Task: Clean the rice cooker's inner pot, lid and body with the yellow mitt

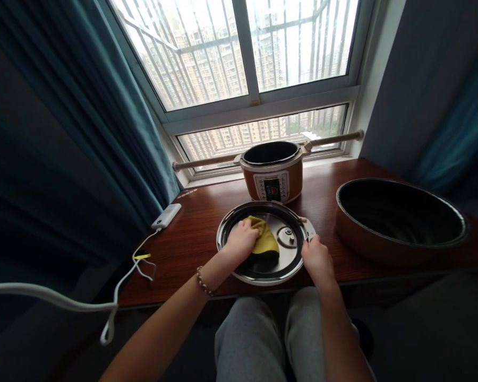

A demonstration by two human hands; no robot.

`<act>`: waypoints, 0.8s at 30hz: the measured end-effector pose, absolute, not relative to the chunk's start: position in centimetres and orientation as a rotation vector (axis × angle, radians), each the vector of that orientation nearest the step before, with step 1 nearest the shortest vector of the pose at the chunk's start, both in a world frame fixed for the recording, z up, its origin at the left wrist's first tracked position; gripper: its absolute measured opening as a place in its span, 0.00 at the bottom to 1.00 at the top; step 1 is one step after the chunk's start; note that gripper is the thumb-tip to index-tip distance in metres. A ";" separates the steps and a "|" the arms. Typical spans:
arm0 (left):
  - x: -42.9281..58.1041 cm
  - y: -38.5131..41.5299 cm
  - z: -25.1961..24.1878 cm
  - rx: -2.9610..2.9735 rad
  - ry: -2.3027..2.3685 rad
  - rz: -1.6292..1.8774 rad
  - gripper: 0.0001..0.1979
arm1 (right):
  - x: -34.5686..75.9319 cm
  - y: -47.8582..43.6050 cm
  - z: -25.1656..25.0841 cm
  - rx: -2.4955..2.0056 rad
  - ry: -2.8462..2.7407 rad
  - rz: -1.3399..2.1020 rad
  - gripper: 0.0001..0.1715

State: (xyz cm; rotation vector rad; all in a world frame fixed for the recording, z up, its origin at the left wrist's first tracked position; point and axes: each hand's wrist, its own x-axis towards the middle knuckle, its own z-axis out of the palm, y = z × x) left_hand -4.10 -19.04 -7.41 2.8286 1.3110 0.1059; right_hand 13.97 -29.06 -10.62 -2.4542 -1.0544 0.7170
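Note:
A round pressure cooker lid lies with its metal inside facing up near the table's front edge. My left hand is closed on a yellow cloth, pressing it against the left part of the lid's inner face. My right hand grips the pale lid handle at the right rim. A valve fitting shows on the metal between the cloth and that handle. Behind the lid stands the brown electric pressure cooker, uncovered, with its control panel toward me.
A large brown pot with a dark inside stands at the right of the wooden table. A white power strip with a looped cord lies at the left edge. The window rail runs behind the cooker.

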 end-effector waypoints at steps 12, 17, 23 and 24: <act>-7.8 -22.7 -5.1 2.726 1.287 0.710 0.19 | 12.7 -29.8 -10.3 -1.839 -1.230 0.184 0.35; -5.6 -26.1 -5.2 2.505 1.005 0.937 0.21 | 9.1 -29.9 -9.3 -1.072 -1.725 0.355 0.37; -6.1 -27.4 -4.8 2.491 0.864 1.023 0.24 | 9.5 -29.9 -10.1 -1.139 -1.033 0.005 0.27; -6.6 -27.3 -4.8 2.555 0.881 1.047 0.22 | 10.2 -30.2 -10.0 -1.131 -0.870 -0.125 0.28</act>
